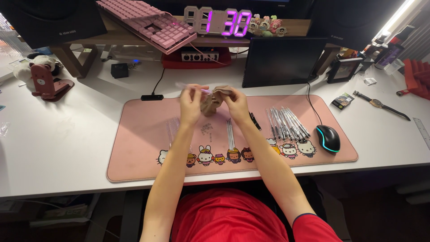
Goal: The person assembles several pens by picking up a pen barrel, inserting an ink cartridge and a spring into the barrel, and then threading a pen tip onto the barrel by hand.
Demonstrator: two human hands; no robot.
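Head view: left hand [191, 106], right hand [236, 104] grip tan pouch [211, 102]

Your left hand [191, 104] pinches a thin clear plastic sleeve [193, 87], glossy and see-through, while your right hand [236, 104] grips a soft, matt tan cloth pouch [211, 102]. Under them lies a pink desk mat [143, 134] with a smooth, dull fabric face on the smooth white table [67, 143]. The pens [286, 122] look like shiny clear plastic; the mouse [328, 138] is glossy black.
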